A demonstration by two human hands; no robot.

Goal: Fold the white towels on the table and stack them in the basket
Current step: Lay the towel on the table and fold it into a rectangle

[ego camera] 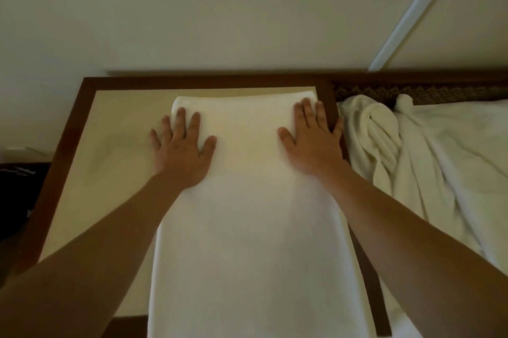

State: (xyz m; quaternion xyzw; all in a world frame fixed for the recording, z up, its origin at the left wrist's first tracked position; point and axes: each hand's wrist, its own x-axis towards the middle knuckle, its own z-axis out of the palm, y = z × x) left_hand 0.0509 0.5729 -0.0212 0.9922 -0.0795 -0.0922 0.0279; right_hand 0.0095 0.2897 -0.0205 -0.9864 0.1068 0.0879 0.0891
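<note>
White towel is laid flat on the bench, long axis running away from the person, near end hanging over the front edge. Left hand and right hand are pressed flat on its far end, fingers straight and spread, nothing gripped, one near each far corner. Unfolded towels are heaped just right. Basket not seen.

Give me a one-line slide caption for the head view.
Left hand and right hand press flat on a white towel on the table.
</note>
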